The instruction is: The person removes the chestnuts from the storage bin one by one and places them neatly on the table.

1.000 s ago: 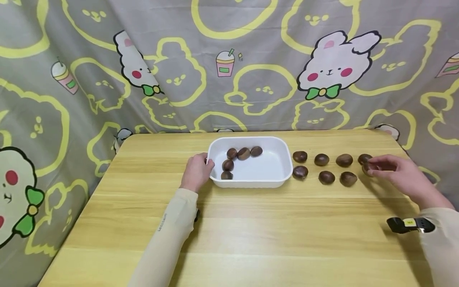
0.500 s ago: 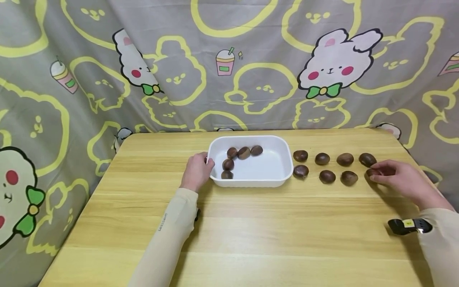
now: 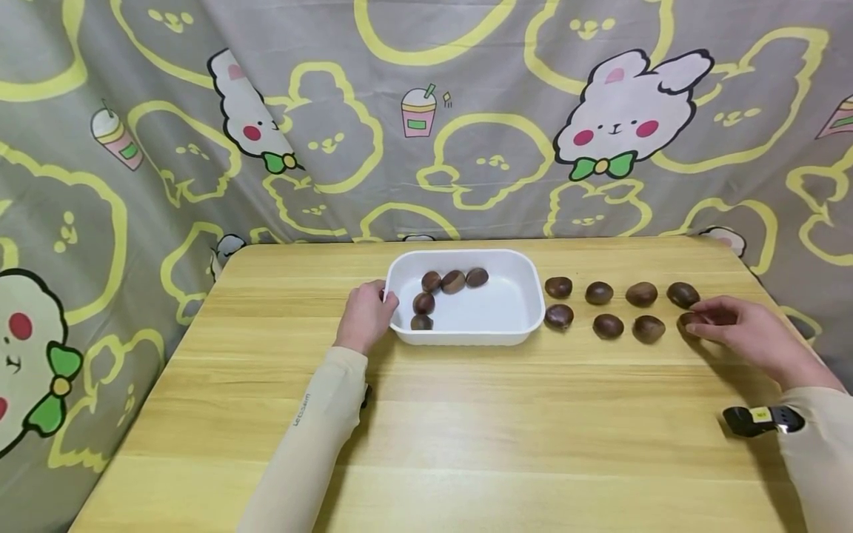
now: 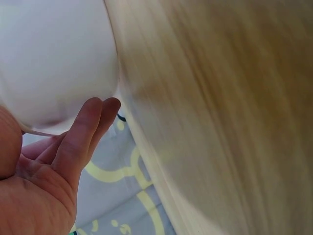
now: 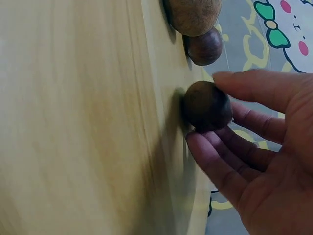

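My left hand (image 3: 363, 317) grips the left end of a white plastic tray (image 3: 489, 338), thumb at the rim and fingers along the outside wall, as the left wrist view shows. Inside the tray, several brown chestnuts (image 3: 453, 282) form a bent line by its left and back walls. At the far right, my right hand (image 3: 753, 331) holds a chestnut (image 5: 208, 106) between thumb and fingertips, low over the table at the near row's end. A neighbouring chestnut (image 3: 683, 295) lies just behind those fingers.
Two rows of chestnuts (image 3: 608, 326) run along the wooden table (image 3: 466, 437) from the tray's right side to my right hand. A grey patterned curtain (image 3: 493, 44) hangs behind the table's back edge and along its left side.
The right hand has lowered slightly toward the table with its chestnut and shifted a little right, uncovering the chestnut at the end of the far row. The left hand stays at the tray.
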Action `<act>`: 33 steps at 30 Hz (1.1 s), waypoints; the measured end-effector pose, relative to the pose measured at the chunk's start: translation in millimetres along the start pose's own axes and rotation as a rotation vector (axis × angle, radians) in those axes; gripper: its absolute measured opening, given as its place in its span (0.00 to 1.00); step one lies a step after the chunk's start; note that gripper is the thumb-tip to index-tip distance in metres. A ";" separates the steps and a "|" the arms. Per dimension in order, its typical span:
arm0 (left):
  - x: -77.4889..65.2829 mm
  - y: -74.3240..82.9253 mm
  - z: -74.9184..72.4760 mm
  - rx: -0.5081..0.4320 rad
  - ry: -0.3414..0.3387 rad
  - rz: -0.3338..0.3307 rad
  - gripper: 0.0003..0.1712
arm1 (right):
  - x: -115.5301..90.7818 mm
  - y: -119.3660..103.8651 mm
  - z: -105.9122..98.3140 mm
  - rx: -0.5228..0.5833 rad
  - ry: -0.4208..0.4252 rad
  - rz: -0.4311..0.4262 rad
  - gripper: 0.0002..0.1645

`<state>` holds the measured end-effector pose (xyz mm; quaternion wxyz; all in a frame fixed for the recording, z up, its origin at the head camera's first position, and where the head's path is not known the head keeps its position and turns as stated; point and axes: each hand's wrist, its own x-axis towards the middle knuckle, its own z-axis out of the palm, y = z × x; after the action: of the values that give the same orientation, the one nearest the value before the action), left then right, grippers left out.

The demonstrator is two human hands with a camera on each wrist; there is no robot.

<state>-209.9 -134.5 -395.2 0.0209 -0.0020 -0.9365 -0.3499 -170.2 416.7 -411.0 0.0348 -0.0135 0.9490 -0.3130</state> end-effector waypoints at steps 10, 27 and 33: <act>3.1 1.4 -2.6 -0.001 -0.013 -0.008 0.17 | 7.5 -31.7 -14.8 -0.056 0.040 0.030 0.33; 2.5 -0.6 -1.0 0.016 -0.018 -0.026 0.16 | 58.6 -175.4 39.0 0.177 0.044 -0.223 0.20; 0.9 1.7 -0.9 0.016 -0.020 -0.030 0.16 | 77.5 -208.3 70.7 0.176 -0.084 -0.272 0.16</act>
<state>-210.7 -133.8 -393.3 0.0061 0.0085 -0.9394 -0.3425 -241.4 203.7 -348.3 0.0325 -0.1518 0.9050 -0.3960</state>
